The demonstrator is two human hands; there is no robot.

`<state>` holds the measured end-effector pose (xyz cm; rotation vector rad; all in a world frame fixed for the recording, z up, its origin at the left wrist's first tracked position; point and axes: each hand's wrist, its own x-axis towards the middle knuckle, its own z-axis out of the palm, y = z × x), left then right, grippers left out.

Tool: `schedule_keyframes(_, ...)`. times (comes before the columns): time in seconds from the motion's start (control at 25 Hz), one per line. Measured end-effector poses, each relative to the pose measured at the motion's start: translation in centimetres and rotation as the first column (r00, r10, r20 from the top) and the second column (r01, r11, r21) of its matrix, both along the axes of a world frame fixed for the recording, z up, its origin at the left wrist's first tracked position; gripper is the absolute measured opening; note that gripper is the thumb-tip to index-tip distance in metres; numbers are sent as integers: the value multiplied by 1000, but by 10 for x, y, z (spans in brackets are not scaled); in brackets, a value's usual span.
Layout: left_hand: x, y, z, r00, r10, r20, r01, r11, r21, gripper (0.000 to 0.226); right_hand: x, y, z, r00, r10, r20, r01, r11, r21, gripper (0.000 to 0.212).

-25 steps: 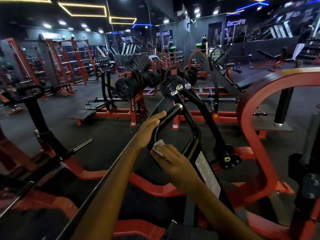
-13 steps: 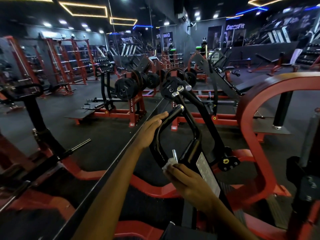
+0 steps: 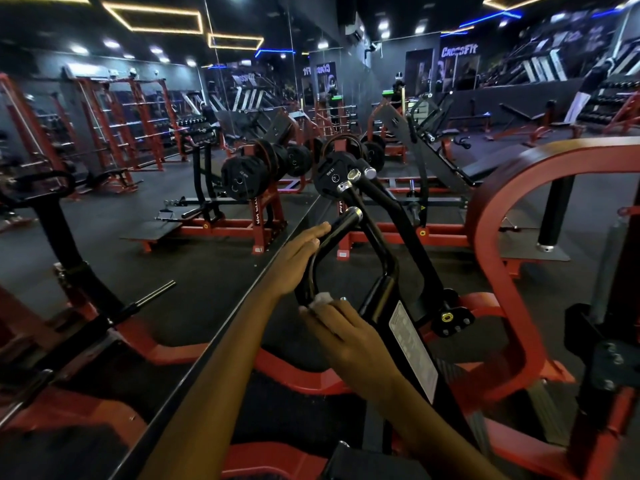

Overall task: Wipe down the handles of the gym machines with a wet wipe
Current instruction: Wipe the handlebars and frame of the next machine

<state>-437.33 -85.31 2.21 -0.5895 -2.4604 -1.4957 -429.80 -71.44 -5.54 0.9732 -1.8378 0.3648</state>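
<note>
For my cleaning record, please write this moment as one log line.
step: wiping handle | left hand: flat against black curved handle, steadying | right hand: presses white wet wipe on handle's lower bend | status: ongoing

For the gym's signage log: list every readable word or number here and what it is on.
"CrossFit": sign on the far wall.
"15 KG": black weight plate.
White sticker on the machine arm: print too blurred to read.
Red frame lettering: mirrored, unclear.
</note>
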Motion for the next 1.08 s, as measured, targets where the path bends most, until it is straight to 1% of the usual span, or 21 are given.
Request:
schedule_keyframes(0.08, 5, 5, 1, 995, 90, -33, -91, 995, -42, 38, 4, 11, -12, 987, 81, 141, -70, 994, -80, 19)
schedule_keyframes(0.12, 8, 8, 0, 990, 126, -59, -129, 990, -54, 38, 6, 15, -17, 977, 111, 185, -91, 990, -112, 21)
schedule_keyframes(0.24, 15, 14, -8, 969, 190, -158, -204, 976, -77, 38, 10, 28, -24, 953, 161, 255, -123, 979, -162, 28)
schedule_keyframes(0.32, 16, 14, -12, 953, 208, -218, -227, 972, -65, 37, 9, 39, -29, 936, 196, 291, -147, 973, -180, 34)
schedule_keyframes(0.36, 16, 14, -14, 948, 213, -236, -233, 971, -58, 37, 7, 45, -33, 924, 219, 312, -166, 968, -188, 32)
schedule_keyframes(0.48, 16, 16, -15, 923, 235, -305, -267, 961, -67, 36, -7, 64, -47, 891, 279, 358, -207, 952, -225, 17)
schedule_keyframes(0.56, 16, 18, -16, 899, 250, -359, -297, 952, -78, 39, -21, 76, -49, 879, 306, 365, -228, 943, -242, 14)
schedule_keyframes(0.68, 16, 19, -18, 889, 284, -359, -333, 939, -83, 40, -35, 83, -49, 878, 318, 356, -242, 939, -243, 21)
schedule_keyframes(0.72, 17, 19, -18, 887, 292, -358, -340, 937, -79, 40, -36, 82, -50, 875, 317, 365, -228, 936, -267, 18)
schedule_keyframes(0.8, 17, 19, -18, 878, 303, -371, -354, 932, -78, 39, -31, 77, -54, 846, 339, 411, -179, 907, -381, 11)
schedule_keyframes(0.88, 17, 20, -18, 875, 305, -376, -361, 928, -88, 39, -20, 67, -54, 803, 398, 444, -154, 858, -491, 12)
schedule_keyframes(0.96, 17, 20, -18, 881, 304, -362, -359, 928, -96, 40, -7, 51, -47, 776, 448, 444, -170, 826, -538, 12)
schedule_keyframes(1.08, 18, 19, -17, 881, 301, -365, -362, 926, -110, 40, 2, 30, -31, 752, 503, 427, -223, 803, -553, 13)
